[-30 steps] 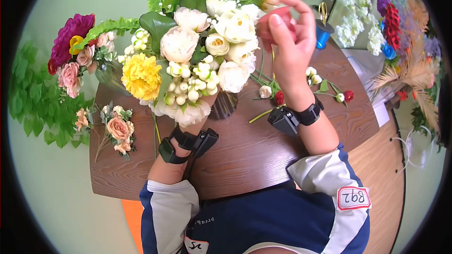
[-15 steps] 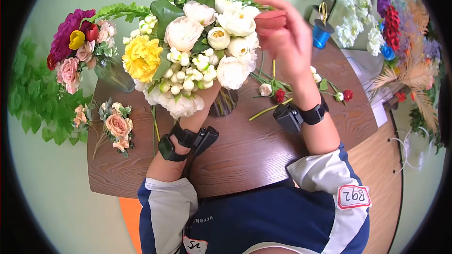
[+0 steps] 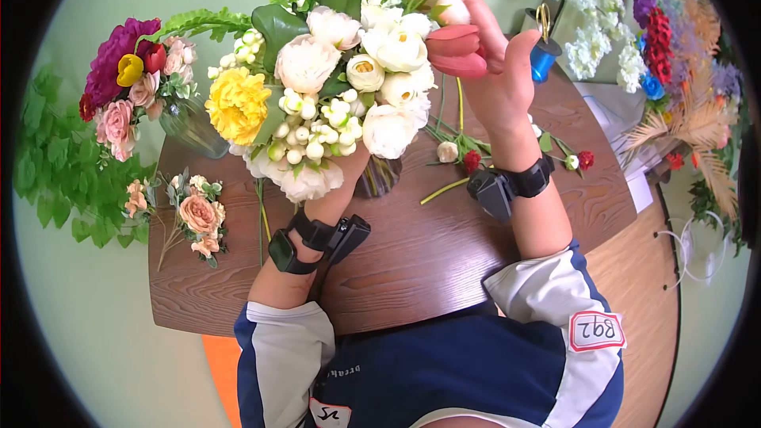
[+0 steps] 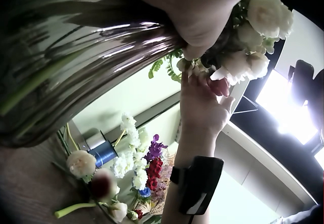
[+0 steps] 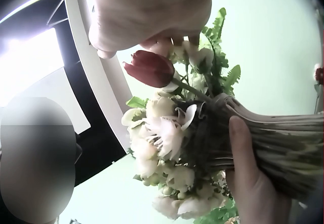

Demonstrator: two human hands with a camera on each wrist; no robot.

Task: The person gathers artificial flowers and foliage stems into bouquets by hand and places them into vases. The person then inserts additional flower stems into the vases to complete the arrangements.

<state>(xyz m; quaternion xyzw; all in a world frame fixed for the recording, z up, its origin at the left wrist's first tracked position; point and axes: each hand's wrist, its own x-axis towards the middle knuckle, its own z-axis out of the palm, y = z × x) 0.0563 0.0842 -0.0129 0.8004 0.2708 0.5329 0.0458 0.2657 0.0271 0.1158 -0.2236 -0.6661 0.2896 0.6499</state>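
A ribbed glass vase [image 3: 379, 179] carries a full bouquet of white and cream flowers [image 3: 305, 63], green leaves and a yellow bloom [image 3: 238, 106]. My left hand [image 5: 253, 181] grips the vase around its neck, mostly hidden under the blooms in the head view. A red tulip [image 3: 457, 51] sticks out at the bouquet's right side, its stem running into the vase mouth in the right wrist view. Beside the tulip is my right hand [image 3: 503, 83], fingers extended behind it and thumb apart. Small white rosebuds [image 3: 452, 9] stand near those fingertips.
Loose stems with white and red flowers [image 3: 471, 161] lie on the brown table [image 3: 396, 269]. Peach roses [image 3: 200, 215] lie at the left, near another vase [image 3: 194, 127] of mixed flowers. A blue ribbon spool [image 3: 544, 57] stands at the back right, before more flowers [image 3: 659, 43].
My right hand has loosened from around the tulip and spread its fingers, leaving the tulip at the bouquet's side. The bouquet has shifted slightly. My left hand keeps its grip.
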